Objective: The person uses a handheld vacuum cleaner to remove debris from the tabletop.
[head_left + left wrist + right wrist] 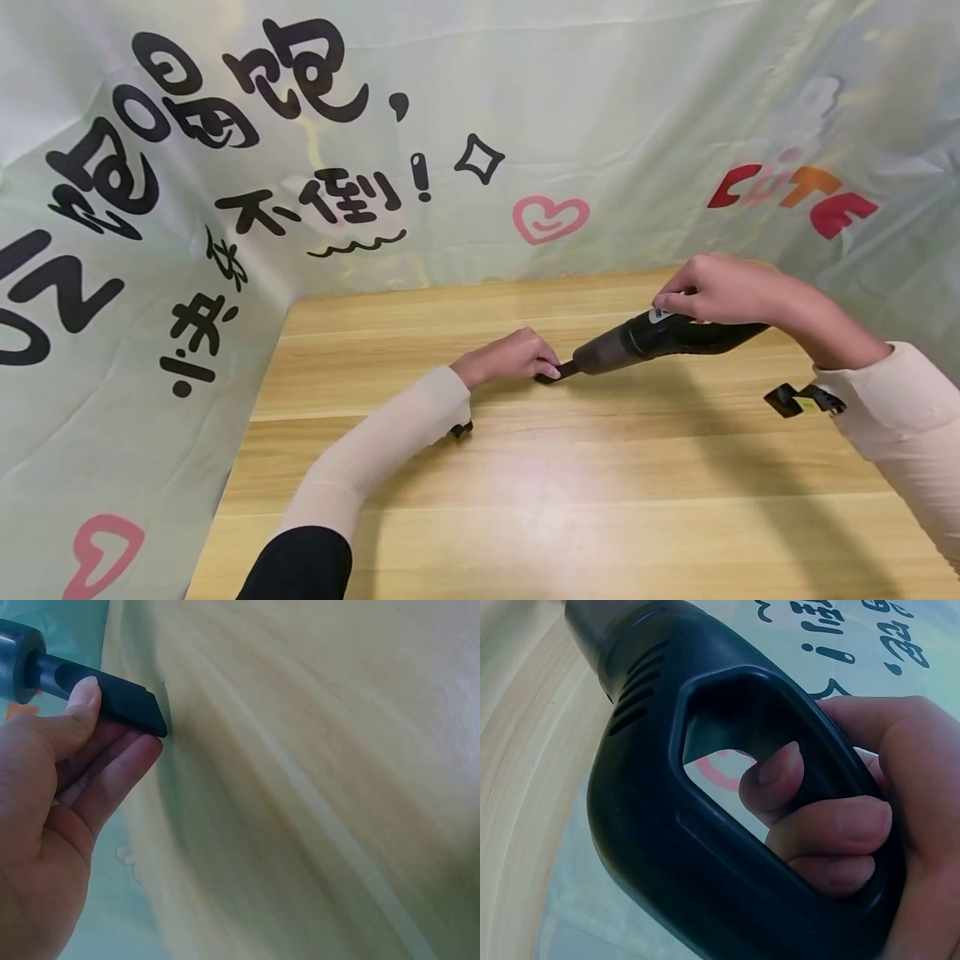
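A black handheld vacuum cleaner (pixel 637 342) is held above the table, its narrow flat nozzle (pixel 120 697) pointing left and slightly down. My right hand (pixel 731 287) grips the loop handle (pixel 832 750); in the right wrist view several fingers curl through the opening. At the front end, my left hand (pixel 517 354) pinches the nozzle between thumb and fingers, as the left wrist view shows close up. The nozzle joins the smoky front part (pixel 603 352) of the cleaner. Whether its tip touches the wood cannot be made out.
Below lies a wood-grain table (pixel 525 500). Pale cloth (pixel 450 75) with black lettering and hearts hangs behind it and along the left side. Small black devices are worn at the left cuff (pixel 450 400) and right cuff (pixel 862 383).
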The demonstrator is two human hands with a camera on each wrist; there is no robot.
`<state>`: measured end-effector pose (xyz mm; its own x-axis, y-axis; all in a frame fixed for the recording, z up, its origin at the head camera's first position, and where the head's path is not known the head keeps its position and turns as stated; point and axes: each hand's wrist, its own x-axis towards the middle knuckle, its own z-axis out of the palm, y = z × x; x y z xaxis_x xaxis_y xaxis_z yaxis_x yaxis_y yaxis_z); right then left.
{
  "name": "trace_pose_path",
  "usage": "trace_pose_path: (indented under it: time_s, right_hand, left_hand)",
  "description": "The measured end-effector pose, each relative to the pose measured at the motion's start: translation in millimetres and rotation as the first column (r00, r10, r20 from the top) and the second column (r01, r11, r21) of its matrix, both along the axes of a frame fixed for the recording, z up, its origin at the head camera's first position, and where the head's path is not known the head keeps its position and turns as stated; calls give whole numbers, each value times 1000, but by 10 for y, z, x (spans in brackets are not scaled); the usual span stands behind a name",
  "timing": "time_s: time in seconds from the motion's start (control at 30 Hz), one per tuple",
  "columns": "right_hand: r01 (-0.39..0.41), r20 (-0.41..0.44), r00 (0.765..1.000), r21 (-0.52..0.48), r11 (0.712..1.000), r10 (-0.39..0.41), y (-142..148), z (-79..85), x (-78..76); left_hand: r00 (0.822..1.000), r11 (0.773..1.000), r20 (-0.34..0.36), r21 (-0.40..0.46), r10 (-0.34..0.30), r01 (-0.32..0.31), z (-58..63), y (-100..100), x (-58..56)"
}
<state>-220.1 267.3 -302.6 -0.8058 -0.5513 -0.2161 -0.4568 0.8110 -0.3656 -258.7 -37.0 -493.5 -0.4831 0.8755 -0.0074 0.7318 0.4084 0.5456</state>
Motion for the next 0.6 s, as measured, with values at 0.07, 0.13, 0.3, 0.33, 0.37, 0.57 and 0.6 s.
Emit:
trace_pose_path:
  time_s: [0.07,0.13,0.3,0.33,0.37,0.57,0.6]
  right_hand:
    - [-5,-9,1000,6,1000,5,7,10,-1]
    - [-3,-12,1000,10,1000,4,16,17,-3]
    - [9,-28,1000,14,1000,-9,42,27,1]
    - [11,-32,999,15,1000,-11,47,28,3]
    - [12,-33,999,16,1000,-11,56,26,4]
    - [18,-52,999,28,999,-16,80,44,10]
    - [19,-51,999,30,999,-17,82,51,13]
  left_hand:
    - [1000,1000,6,3,-6,5,-12,26,-2]
    - [1000,1000,9,3,-12,12,-20,52,1]
    - [1000,1000,4,-1,-19,19,-8,106,20]
    - [1000,1000,2,-1,-21,21,-7,115,22]
    - [1000,1000,1,-1,-23,23,-8,126,23]
    - [999,999,-12,15,-42,42,-26,198,17]
    - [999,999,-12,17,-43,43,-25,209,18]
